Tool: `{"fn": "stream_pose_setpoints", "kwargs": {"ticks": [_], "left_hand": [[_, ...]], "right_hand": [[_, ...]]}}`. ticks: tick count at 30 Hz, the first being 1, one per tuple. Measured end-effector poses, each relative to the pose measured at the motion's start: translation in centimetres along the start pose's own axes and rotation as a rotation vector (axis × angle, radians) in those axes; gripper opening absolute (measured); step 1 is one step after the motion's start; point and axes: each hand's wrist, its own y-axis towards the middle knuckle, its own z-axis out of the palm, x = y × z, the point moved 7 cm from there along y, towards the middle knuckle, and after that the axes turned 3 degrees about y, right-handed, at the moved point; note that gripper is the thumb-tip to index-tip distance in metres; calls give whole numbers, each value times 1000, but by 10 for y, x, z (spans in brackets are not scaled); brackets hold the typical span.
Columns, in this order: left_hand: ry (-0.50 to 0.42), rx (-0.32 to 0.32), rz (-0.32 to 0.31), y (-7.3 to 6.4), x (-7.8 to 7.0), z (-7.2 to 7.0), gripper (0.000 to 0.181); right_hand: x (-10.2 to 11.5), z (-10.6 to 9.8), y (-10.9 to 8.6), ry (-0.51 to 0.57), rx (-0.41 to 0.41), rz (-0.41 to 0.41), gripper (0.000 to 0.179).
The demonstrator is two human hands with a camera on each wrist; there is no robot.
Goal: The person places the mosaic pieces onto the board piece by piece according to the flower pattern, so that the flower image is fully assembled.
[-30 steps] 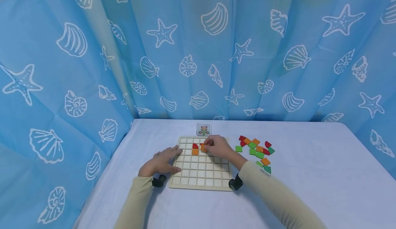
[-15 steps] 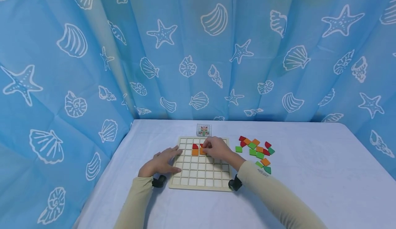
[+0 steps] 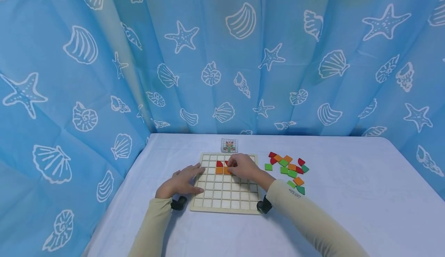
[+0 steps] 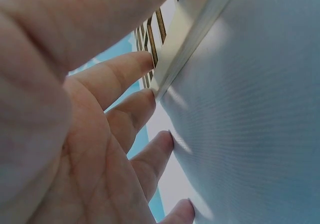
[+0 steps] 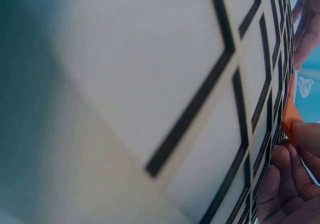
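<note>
A wooden grid board lies on the table under both hands. My right hand pinches an orange square tile at a cell in the board's upper middle. The right wrist view shows the thumb on that orange tile, which stands slightly tilted from the grid. Just left of it sits another orange tile, with a red quarter-round tile behind. A second red piece is partly hidden by the fingers. My left hand rests at the board's left edge, fingers spread, fingertips at the rim.
Right of the board lies a loose group of red, orange and green tiles. A small pattern card stands behind the board. A blue curtain with shell prints hangs behind the white-covered table.
The orange tile in the right hand has come down toward the viewer, into line beside the other orange tile. The left hand stays where it was.
</note>
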Motion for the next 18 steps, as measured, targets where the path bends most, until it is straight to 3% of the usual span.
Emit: {"fn": "stream_pose_setpoints", "kwargs": {"ticks": [18], "left_hand": [[14, 4, -1, -2, -1, -2, 81]], "right_hand": [[0, 3, 1, -53, 33, -11, 15]]}}
